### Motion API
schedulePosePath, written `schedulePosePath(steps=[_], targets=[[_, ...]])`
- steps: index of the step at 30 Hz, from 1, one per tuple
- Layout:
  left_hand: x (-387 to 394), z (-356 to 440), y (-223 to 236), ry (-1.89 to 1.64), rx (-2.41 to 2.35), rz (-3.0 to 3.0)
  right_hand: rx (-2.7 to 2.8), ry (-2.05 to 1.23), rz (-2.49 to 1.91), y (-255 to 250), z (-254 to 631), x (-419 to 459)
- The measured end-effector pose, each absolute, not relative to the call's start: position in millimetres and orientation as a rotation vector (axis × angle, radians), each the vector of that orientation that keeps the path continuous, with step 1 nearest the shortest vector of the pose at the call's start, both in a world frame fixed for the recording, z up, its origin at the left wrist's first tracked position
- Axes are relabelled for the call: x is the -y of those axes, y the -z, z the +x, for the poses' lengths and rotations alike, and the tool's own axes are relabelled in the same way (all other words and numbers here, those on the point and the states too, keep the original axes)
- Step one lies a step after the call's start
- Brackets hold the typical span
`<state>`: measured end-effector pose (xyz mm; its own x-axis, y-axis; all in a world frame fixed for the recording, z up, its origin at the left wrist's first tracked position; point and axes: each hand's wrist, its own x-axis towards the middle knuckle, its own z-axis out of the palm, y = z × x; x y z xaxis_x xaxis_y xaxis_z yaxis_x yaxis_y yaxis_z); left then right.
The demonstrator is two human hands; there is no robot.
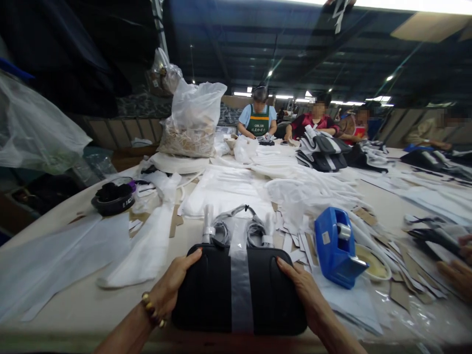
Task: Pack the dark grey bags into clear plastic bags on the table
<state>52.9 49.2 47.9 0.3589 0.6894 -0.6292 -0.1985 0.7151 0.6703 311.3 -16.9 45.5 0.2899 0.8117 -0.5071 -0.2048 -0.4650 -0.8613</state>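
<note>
A black handbag (206, 290) is upright at the table's near edge, between my two hands. My left hand (173, 278) grips its left side, the thumb lying along the top corner. On the opposite side my right hand (300, 285) holds it the same way, thumb on the front face. A pale translucent strip (241, 295) runs down the middle of the bag. Above its top edge stand wrapped handles (209, 226) and a coiled grey strap (256, 228). The fingers behind the bag are hidden.
To the right stands a blue tape dispenser (334, 246) beside a tape roll (372, 260) and cardboard scraps. White sheets (228, 189) lie beyond the bag. A black bowl (114, 199) sits at left. Co-workers (258, 115) work across the table; another person's hand (457, 270) is at far right.
</note>
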Motion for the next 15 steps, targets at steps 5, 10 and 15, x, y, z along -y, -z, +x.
schedulePosePath(steps=[5,10,15], targets=[[-49,56,-42,-0.588,-1.083,0.437,0.511,-1.405,-1.554,-40,312,14],[-48,57,-34,-0.743,-1.179,0.618,0.44,-1.376,-1.529,-31,315,10],[-52,47,-38,-0.751,-1.212,0.577,0.362,-1.373,-1.41,-16,318,7]])
